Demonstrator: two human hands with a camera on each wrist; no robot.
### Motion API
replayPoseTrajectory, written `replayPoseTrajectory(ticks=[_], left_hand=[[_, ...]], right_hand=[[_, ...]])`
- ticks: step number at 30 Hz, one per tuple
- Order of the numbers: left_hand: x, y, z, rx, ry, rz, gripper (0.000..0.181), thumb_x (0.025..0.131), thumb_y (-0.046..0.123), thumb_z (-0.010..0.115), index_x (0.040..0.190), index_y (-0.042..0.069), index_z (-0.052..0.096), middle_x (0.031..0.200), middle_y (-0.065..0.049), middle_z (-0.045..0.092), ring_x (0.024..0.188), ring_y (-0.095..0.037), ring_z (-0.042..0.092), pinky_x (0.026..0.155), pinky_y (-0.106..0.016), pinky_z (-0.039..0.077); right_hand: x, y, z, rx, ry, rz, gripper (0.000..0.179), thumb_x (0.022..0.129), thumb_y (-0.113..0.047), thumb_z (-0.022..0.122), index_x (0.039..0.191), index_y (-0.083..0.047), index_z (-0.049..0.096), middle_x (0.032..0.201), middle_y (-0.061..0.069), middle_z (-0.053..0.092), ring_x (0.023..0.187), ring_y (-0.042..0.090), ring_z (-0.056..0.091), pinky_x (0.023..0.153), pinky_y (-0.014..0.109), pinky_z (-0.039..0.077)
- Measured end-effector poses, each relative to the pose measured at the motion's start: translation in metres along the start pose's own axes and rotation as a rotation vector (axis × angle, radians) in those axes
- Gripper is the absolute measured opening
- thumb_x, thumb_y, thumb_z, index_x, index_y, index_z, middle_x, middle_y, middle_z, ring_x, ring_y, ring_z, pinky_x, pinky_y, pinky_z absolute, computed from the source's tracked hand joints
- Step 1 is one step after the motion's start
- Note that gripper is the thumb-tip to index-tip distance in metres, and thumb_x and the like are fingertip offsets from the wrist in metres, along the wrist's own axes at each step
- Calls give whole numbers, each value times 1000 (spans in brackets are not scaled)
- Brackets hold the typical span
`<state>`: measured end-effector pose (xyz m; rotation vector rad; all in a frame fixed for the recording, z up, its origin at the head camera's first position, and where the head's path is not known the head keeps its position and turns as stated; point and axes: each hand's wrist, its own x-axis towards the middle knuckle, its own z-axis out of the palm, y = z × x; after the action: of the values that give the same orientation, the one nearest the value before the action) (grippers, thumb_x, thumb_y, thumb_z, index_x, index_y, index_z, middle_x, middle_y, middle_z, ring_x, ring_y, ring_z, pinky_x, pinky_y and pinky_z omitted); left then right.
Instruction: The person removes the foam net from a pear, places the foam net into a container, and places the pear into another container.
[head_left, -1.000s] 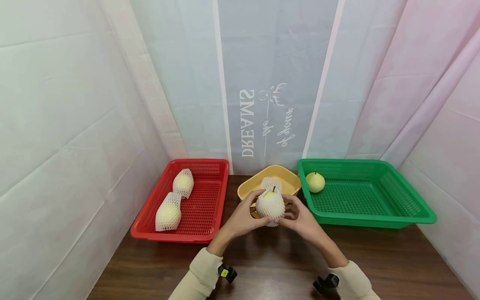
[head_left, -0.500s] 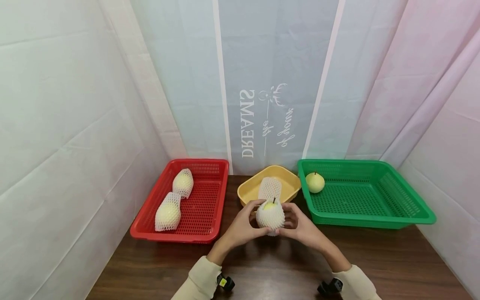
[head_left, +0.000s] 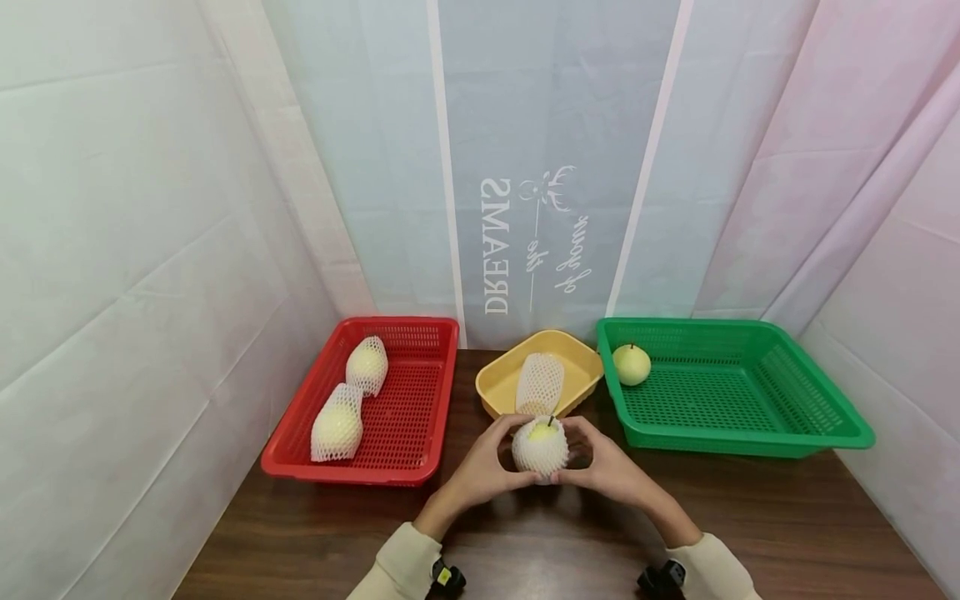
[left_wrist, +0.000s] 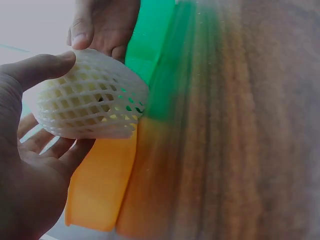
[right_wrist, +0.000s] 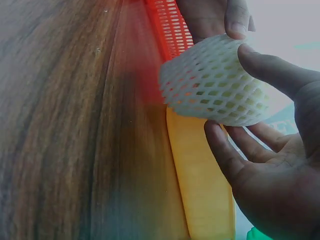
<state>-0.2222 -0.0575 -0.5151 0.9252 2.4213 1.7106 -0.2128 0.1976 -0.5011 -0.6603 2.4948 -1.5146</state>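
Observation:
In the head view a pale yellow pear [head_left: 544, 432] with a dark stem sits in a white foam net sleeve [head_left: 538, 457], stem up. My left hand [head_left: 487, 465] grips it from the left and my right hand [head_left: 602, 463] from the right, thumbs nearly meeting on the near side. Both wrist views show the foam net [left_wrist: 85, 102] stretched around the pear, its loose end extending beyond the fruit. Fingers of both hands curl about its sides, held up off the wooden table [right_wrist: 60, 125].
Just behind my hands, a yellow tray [head_left: 498, 379] holds an unfilled foam net [head_left: 542, 379]. To the left, a red basket [head_left: 408, 475] contains two netted pears [head_left: 337, 425]. A green basket [head_left: 742, 437] on the right has one bare pear [head_left: 632, 365].
Both hands have drawn the netted pear back toward the body and lower in the head view, away from the yellow tray. More of the foam net in that tray shows now.

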Motion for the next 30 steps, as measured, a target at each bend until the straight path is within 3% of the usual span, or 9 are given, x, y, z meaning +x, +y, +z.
replayPoseTrajectory(ticks=[8,13,21,30], left_hand=[[-7,-8,5,-3,-40,-49,85,83,16,93,155,22,48,153,-1,52,141,-20,53,113,-33,51],[-8,-8,4,62,-62,-67,82,84,22,93,153,20,50,150,-4,55,137,-20,55,113,-36,51],[-9,-10,4,81,-111,-126,83,83,26,94,152,26,48,153,1,58,137,-20,58,114,-40,48],[-8,-12,5,106,-115,-120,84,83,28,94,154,26,49,152,1,57,136,-18,57,113,-39,48]], right_hand=[[-2,1,2,-5,-42,-29,72,87,-22,90,144,-2,49,132,19,63,113,23,68,95,38,61],[-2,6,4,17,-62,-25,71,88,-19,90,143,-2,49,133,21,63,116,26,68,96,37,61],[-1,14,11,26,-93,2,69,87,-19,90,141,-5,50,136,24,61,124,35,66,94,32,61],[0,11,10,17,-105,-13,70,88,-18,89,142,-2,49,139,26,60,125,43,65,93,34,62]])
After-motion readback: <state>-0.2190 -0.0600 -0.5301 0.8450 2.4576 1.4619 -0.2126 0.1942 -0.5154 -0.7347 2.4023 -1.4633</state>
